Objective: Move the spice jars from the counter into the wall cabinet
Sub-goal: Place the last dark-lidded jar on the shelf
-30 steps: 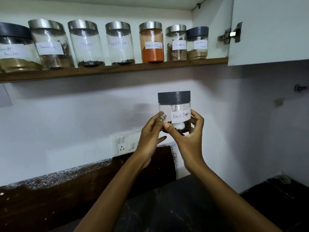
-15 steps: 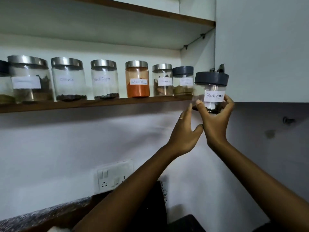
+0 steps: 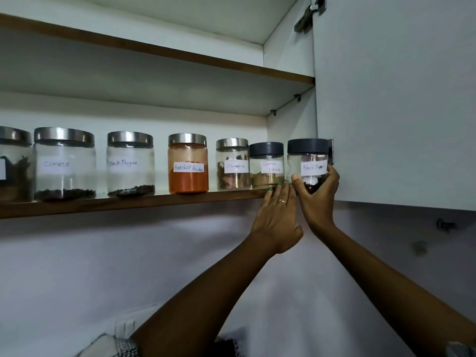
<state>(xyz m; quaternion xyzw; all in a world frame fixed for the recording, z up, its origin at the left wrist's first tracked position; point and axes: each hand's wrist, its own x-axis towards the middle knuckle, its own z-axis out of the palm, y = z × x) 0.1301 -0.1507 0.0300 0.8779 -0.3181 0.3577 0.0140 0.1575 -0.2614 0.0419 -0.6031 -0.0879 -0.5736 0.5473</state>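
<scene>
Two hands up: my right hand (image 3: 318, 194) grips grey-lidded clear Black Pepper jar (image 3: 307, 164); my left hand (image 3: 277, 215) open, steadying. Risk: jar clips white cabinet door (image 3: 396, 104), tips off brown wooden shelf edge (image 3: 128, 202).

The wooden shelf (image 3: 128, 203) carries a row of labelled jars. Cloves jar (image 3: 64, 164), chilli jar (image 3: 188, 163) and garam masala jar (image 3: 266, 164) stand toward its right end.

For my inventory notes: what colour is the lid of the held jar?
Dark grey lid, seen in the head view.
</scene>
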